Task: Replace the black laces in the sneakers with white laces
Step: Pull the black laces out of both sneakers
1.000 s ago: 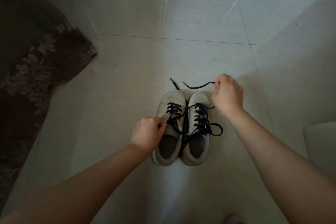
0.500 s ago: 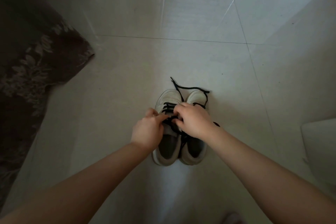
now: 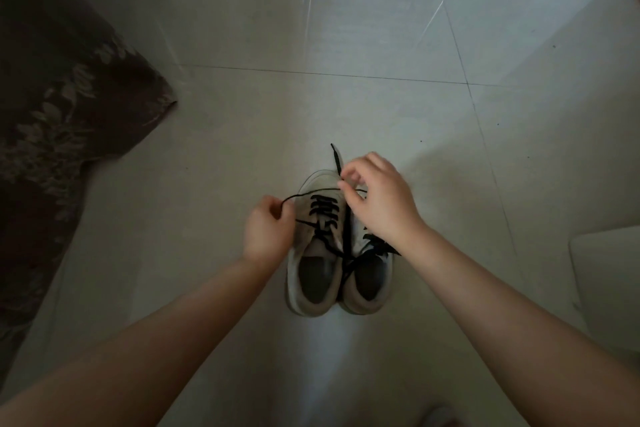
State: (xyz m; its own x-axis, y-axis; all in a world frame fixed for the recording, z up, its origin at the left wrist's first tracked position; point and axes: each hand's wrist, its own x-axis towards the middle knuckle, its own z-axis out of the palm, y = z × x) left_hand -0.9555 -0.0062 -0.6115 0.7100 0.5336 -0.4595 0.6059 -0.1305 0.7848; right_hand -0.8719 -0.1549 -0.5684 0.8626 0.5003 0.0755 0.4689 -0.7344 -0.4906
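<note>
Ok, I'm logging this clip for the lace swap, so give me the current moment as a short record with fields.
setting: pale tiled floor, dark patterned fabric at the left
sneakers: left sneaker and right sneaker side by side, toes pointing away
laces: black laces still threaded in the left sneaker
left hand: pinches a loose lace end
right hand: fingers curled at the lace near the toes
white laces: none in view

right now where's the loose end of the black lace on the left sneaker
In the head view, the lace end is left of the left sneaker, pinched by the left hand just beyond the shoe's outer side.
</note>
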